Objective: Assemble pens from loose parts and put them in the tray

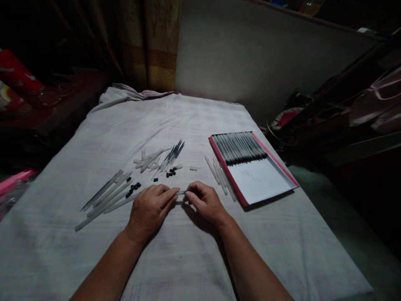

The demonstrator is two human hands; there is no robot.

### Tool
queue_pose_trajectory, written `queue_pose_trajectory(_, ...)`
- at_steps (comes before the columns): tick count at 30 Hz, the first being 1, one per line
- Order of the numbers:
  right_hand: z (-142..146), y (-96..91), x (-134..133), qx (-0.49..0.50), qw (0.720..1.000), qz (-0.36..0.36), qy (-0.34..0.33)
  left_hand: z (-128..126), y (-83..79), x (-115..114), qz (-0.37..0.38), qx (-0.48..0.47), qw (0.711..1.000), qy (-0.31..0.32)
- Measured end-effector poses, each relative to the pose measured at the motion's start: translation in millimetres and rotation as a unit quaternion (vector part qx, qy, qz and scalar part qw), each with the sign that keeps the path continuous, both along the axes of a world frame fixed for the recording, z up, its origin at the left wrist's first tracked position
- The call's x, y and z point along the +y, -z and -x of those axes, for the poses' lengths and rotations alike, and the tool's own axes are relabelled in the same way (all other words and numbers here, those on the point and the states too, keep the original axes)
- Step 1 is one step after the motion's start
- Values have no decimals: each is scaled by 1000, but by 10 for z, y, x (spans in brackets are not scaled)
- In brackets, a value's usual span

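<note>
My left hand (152, 207) and my right hand (204, 201) meet at the near middle of a table covered in a pale cloth (188, 246). Both pinch the ends of one thin clear pen part (181, 192) held between them. Left of my left hand lie several long clear pen barrels (106, 195) and a few small black caps (132, 190). Beyond my hands sit a loose heap of short clear pieces (152, 159) and a bundle of dark-tipped refills (173, 154).
A red-edged tray (260, 179) at the right holds a neat row of assembled pens (239, 147), with a few clear barrels (219, 173) beside its left edge. Curtain and wall stand behind; clutter fills both sides of the table.
</note>
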State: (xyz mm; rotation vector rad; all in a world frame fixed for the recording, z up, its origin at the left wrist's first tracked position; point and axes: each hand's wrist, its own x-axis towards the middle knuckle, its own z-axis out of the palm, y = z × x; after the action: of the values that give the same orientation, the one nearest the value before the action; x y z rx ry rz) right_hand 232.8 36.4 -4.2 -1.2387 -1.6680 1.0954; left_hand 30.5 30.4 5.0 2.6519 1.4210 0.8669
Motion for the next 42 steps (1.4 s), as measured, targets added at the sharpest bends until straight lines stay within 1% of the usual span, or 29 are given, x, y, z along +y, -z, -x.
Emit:
queue_pose_trajectory(5, -20, 19, 6, -67, 997, -38, -7, -2, 10, -4, -6, -9, 1000, 9)
queue_pose_trajectory(7, -26, 19, 3, -62, 998, -31, -12, -1, 15, 1, -2, -14, 1000, 9)
queue_pose_trajectory(11, -44, 12, -6, -13, 999, -1, -31, 3, 23, 10, 1, -17, 1000, -3)
queue_pose_trajectory(17, -31, 25, 0, -35, 999, -8, -13, 3, 27, 11, 3, -13, 1000, 2)
queue_pose_trajectory(22, -37, 47, -8, -6, 1000, 14, -19, 6, 25, 9, 1, -11, 1000, -5)
queue_pose_trajectory(29, -33, 14, -4, -22, 1000, 10, -19, 8, 24, 8, 1, -2, 1000, -7)
queue_pose_trajectory(33, -32, -13, -8, -32, 999, -15, -15, 5, 16, 6, 0, -4, 1000, -12)
queue_pose_trajectory(38, -44, 4, -6, -41, 999, -16, -23, 7, 12, 7, -1, -4, 1000, -12)
queue_pose_trajectory(42, -45, 5, 0, -36, 998, -34, -27, 3, 14, 4, 2, -2, 1000, -10)
